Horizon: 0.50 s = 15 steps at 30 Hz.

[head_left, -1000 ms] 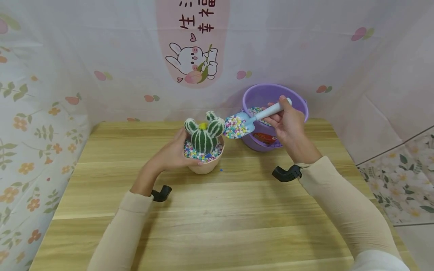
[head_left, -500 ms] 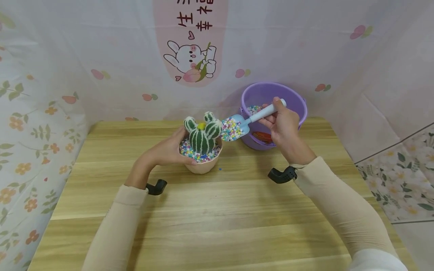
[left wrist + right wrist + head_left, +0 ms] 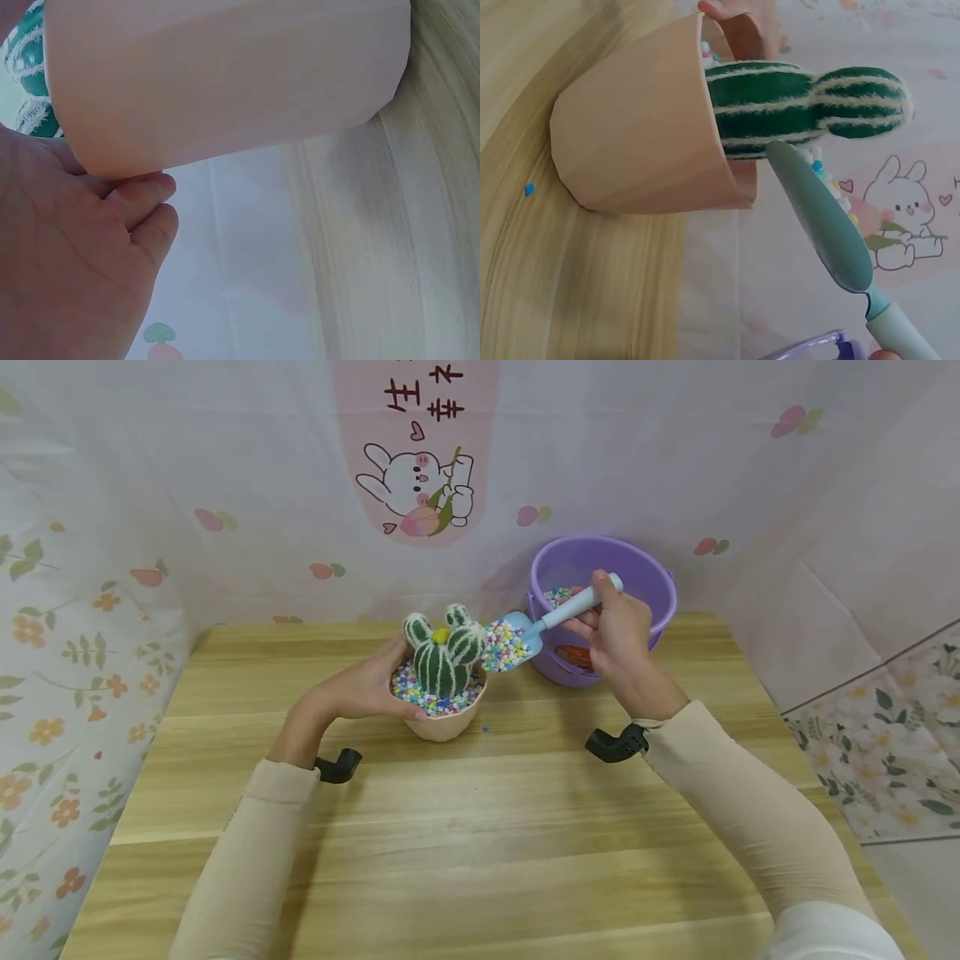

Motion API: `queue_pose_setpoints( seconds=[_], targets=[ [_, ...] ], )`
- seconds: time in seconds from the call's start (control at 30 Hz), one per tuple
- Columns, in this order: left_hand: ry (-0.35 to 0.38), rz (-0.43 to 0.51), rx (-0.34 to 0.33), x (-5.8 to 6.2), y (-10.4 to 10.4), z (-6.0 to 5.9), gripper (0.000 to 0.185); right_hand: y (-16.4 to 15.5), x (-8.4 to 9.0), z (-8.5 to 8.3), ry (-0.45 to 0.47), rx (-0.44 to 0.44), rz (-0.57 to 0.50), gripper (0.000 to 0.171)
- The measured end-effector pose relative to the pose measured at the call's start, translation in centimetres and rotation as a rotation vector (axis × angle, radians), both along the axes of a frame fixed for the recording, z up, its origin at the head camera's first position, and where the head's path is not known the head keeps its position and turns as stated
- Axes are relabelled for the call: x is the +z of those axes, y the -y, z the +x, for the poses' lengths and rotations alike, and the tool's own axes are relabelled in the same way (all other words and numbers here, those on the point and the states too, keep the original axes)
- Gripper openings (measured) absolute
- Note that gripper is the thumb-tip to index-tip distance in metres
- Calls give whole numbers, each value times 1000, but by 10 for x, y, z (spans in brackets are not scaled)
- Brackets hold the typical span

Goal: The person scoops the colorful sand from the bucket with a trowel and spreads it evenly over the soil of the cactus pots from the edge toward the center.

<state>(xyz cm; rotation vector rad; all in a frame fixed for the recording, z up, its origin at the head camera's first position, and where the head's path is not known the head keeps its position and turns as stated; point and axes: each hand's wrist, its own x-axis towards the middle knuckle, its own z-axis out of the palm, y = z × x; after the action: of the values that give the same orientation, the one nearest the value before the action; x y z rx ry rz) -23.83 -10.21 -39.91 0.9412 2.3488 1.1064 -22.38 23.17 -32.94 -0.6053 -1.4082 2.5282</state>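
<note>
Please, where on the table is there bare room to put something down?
The widest bare patch is the front of the table, between the two sleeves. A smaller one lies between the left hand and floral cloth. The back is crowded: pot, loaded scoop and purple bucket are close together.

Above the rabbit drawing (image 3: 412, 483), the cloth (image 3: 615, 452) carries characters 生 (image 3: 402, 395) and 幸 (image 3: 446, 410); the red label (image 3: 574, 657) on the bucket (image 3: 630, 560) is unreadable.
</note>
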Motion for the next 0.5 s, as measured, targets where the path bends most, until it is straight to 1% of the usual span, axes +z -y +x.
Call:
queue_pose_setpoints(
  seconds=[0.33, 0.5],
  targets=[
    [-14, 25, -12, 1, 0, 1, 112, 11, -4, -3, -37, 19, 87, 26],
    [-9, 20, 1, -1, 1, 0, 110, 15, -4, -4, -49, 18, 90, 24]
  ],
)
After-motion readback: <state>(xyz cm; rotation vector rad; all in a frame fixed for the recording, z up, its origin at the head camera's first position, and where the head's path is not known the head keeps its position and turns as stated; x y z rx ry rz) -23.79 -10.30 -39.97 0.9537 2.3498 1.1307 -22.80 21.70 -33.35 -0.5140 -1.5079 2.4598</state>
